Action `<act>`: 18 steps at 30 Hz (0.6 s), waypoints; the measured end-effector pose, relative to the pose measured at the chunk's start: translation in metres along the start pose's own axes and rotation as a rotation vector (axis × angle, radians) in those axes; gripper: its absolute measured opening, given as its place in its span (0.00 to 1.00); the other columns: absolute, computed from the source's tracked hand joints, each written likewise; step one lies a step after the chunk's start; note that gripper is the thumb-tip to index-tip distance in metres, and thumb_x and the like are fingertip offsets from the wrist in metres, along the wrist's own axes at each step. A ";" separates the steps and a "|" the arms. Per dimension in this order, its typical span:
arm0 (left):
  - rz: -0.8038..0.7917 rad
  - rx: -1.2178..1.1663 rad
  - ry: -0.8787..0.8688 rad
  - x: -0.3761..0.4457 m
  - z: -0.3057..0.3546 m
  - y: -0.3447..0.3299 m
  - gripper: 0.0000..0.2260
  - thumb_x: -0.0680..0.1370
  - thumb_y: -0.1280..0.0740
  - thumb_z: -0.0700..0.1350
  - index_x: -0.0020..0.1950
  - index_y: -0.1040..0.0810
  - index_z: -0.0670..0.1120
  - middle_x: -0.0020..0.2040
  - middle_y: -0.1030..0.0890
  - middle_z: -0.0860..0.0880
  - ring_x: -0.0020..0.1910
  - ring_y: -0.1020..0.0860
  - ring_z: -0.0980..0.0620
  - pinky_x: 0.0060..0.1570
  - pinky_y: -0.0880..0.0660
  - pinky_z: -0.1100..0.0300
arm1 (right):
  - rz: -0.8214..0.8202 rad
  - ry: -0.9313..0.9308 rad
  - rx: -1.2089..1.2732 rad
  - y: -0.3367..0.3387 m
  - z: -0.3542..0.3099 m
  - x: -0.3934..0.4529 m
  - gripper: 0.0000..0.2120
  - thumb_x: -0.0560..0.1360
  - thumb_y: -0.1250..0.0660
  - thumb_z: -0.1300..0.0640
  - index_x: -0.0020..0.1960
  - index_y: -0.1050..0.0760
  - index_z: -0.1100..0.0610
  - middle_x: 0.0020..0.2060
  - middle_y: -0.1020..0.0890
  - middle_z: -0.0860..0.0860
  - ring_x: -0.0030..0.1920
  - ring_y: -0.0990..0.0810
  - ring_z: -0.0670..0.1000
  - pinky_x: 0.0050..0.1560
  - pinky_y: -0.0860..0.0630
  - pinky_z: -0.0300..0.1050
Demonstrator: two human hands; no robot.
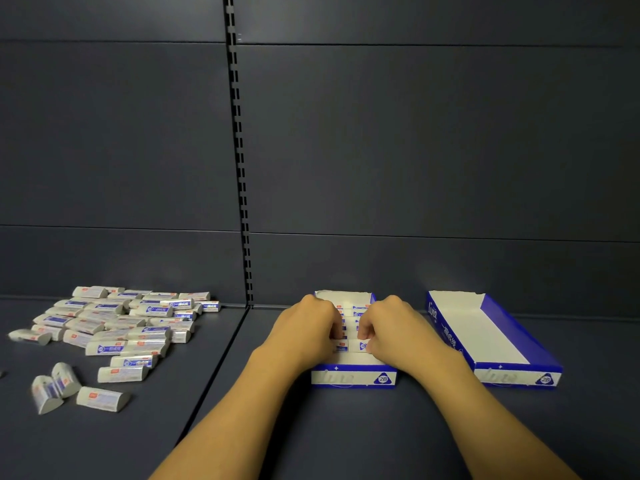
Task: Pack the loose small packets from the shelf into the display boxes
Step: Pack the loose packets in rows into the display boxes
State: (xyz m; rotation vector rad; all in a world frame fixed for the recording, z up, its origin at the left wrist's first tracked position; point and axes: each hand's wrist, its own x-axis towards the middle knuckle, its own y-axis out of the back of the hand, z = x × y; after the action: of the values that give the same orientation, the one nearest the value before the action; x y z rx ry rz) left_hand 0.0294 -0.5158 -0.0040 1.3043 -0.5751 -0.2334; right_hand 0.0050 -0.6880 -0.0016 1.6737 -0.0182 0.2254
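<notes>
A blue-and-white display box [353, 377] stands on the shelf in the middle, with a row of small white-and-blue packets [354, 312] inside it. Both hands are inside this box. My left hand [306, 329] curls its fingers onto the nearest packet [348, 346] in the row, and my right hand [389, 327] pinches the same packet from the other side. A second display box [491, 341], with nothing in it, stands to the right. A pile of several loose packets [117, 327] lies on the shelf at the left.
The dark shelf floor [346, 427] runs to a dark back wall with a slotted upright [242, 202] in the middle. A seam in the shelf floor runs between the pile and the boxes. A few stray packets [62, 386] lie nearer the front left.
</notes>
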 end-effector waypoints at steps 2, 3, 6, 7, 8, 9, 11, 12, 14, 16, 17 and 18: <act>0.005 0.016 -0.003 0.001 -0.001 -0.001 0.08 0.76 0.28 0.43 0.55 0.16 0.49 0.53 0.17 0.49 0.48 0.18 0.50 0.50 0.18 0.54 | 0.002 0.007 -0.046 -0.001 -0.002 0.001 0.11 0.76 0.27 0.55 0.58 0.19 0.51 0.58 0.18 0.51 0.53 0.18 0.52 0.49 0.20 0.42; 0.011 0.028 -0.005 0.001 -0.001 -0.002 0.07 0.76 0.28 0.44 0.54 0.15 0.49 0.52 0.16 0.49 0.47 0.18 0.50 0.49 0.18 0.54 | 0.004 0.011 -0.068 -0.001 -0.003 0.002 0.11 0.76 0.27 0.55 0.58 0.19 0.51 0.58 0.18 0.51 0.52 0.17 0.52 0.49 0.21 0.42; 0.033 0.047 -0.002 0.003 -0.002 -0.005 0.06 0.76 0.28 0.45 0.52 0.14 0.49 0.50 0.16 0.50 0.45 0.18 0.51 0.48 0.18 0.55 | -0.011 0.014 -0.112 -0.002 -0.005 0.003 0.14 0.77 0.28 0.54 0.62 0.20 0.52 0.59 0.18 0.53 0.53 0.17 0.53 0.51 0.21 0.44; 0.033 0.043 0.001 0.004 -0.003 -0.007 0.06 0.76 0.29 0.45 0.51 0.14 0.49 0.50 0.16 0.50 0.45 0.18 0.51 0.47 0.18 0.55 | -0.016 0.013 -0.115 -0.002 -0.005 0.004 0.14 0.77 0.28 0.54 0.62 0.20 0.53 0.59 0.18 0.53 0.54 0.17 0.53 0.52 0.21 0.44; 0.028 0.043 0.002 0.005 -0.003 -0.008 0.06 0.77 0.29 0.45 0.51 0.14 0.49 0.49 0.16 0.50 0.44 0.18 0.51 0.48 0.18 0.56 | -0.018 0.015 -0.114 -0.001 -0.005 0.005 0.14 0.77 0.28 0.54 0.62 0.20 0.53 0.59 0.18 0.53 0.54 0.18 0.53 0.52 0.21 0.44; 0.020 0.050 0.003 0.006 -0.003 -0.009 0.06 0.77 0.29 0.45 0.51 0.14 0.49 0.50 0.16 0.49 0.44 0.18 0.51 0.48 0.18 0.55 | -0.018 0.017 -0.111 -0.001 -0.004 0.005 0.14 0.77 0.28 0.54 0.62 0.20 0.53 0.59 0.18 0.53 0.54 0.18 0.53 0.52 0.21 0.44; 0.011 0.089 0.002 0.008 -0.003 -0.009 0.06 0.77 0.29 0.45 0.51 0.15 0.48 0.50 0.17 0.48 0.44 0.19 0.50 0.48 0.18 0.55 | -0.022 0.023 -0.112 0.000 -0.005 0.004 0.14 0.77 0.28 0.55 0.62 0.19 0.53 0.59 0.18 0.53 0.55 0.18 0.53 0.52 0.21 0.44; 0.007 0.112 0.004 0.009 -0.002 -0.009 0.06 0.77 0.29 0.45 0.52 0.15 0.47 0.52 0.18 0.47 0.44 0.19 0.49 0.48 0.19 0.55 | -0.023 0.028 -0.118 0.001 -0.006 0.003 0.14 0.77 0.28 0.56 0.62 0.19 0.53 0.59 0.18 0.54 0.54 0.18 0.54 0.51 0.22 0.44; -0.005 0.151 0.007 0.008 0.002 -0.007 0.07 0.77 0.30 0.45 0.54 0.16 0.47 0.54 0.20 0.45 0.45 0.20 0.47 0.46 0.20 0.55 | -0.011 0.039 -0.125 0.004 -0.009 -0.001 0.12 0.78 0.30 0.57 0.61 0.18 0.54 0.58 0.18 0.55 0.53 0.18 0.54 0.49 0.23 0.43; -0.019 0.179 -0.003 0.006 0.006 -0.003 0.09 0.78 0.30 0.46 0.56 0.17 0.45 0.55 0.21 0.44 0.47 0.20 0.46 0.47 0.21 0.55 | -0.008 0.055 -0.137 0.007 -0.010 -0.005 0.12 0.78 0.31 0.60 0.60 0.18 0.55 0.56 0.18 0.55 0.51 0.18 0.55 0.46 0.23 0.43; -0.026 0.188 -0.010 0.005 0.008 -0.001 0.09 0.78 0.30 0.46 0.56 0.18 0.45 0.55 0.20 0.44 0.47 0.19 0.45 0.48 0.20 0.54 | -0.013 0.066 -0.145 0.009 -0.011 -0.007 0.11 0.78 0.32 0.61 0.59 0.18 0.56 0.54 0.18 0.55 0.49 0.18 0.54 0.45 0.24 0.43; -0.029 0.199 -0.019 0.003 0.010 0.002 0.08 0.78 0.30 0.45 0.55 0.18 0.44 0.55 0.20 0.43 0.46 0.19 0.45 0.47 0.21 0.54 | -0.017 0.079 -0.153 0.011 -0.012 -0.009 0.10 0.77 0.32 0.62 0.57 0.18 0.56 0.53 0.18 0.56 0.47 0.19 0.54 0.43 0.25 0.43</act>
State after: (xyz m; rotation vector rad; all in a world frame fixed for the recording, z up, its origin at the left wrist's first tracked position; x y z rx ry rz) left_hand 0.0263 -0.5254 0.0002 1.5053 -0.6074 -0.2164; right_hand -0.0073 -0.6785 0.0092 1.5111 0.0373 0.2701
